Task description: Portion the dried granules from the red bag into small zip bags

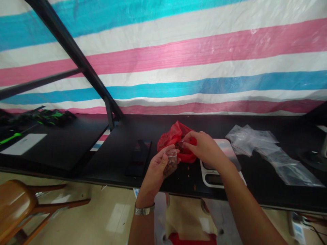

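My left hand point(159, 164) is closed around a small clear plastic bag point(171, 160), which has brown pieces in its lower part and its mouth at the top. Just beyond it sits a red plastic bag point(173, 132), open, with dark brown bits showing inside. At the mouth of the red bag, my right hand point(201, 147) has its thumb and fingers pinched together. A small shiny, see-through thing seems to show at those fingertips, too blurred to name. Partly hidden under my right forearm is a white kitchen scale point(207, 177).
Several clear zip bags point(265, 143) lie spread on the black table point(109, 166) at the right. A dark phone-like slab point(139, 158) lies left of my hands. Crumbs dot the table's front. A black slanted post point(81, 61) rises at left; a wooden stool point(17, 204) stands below.
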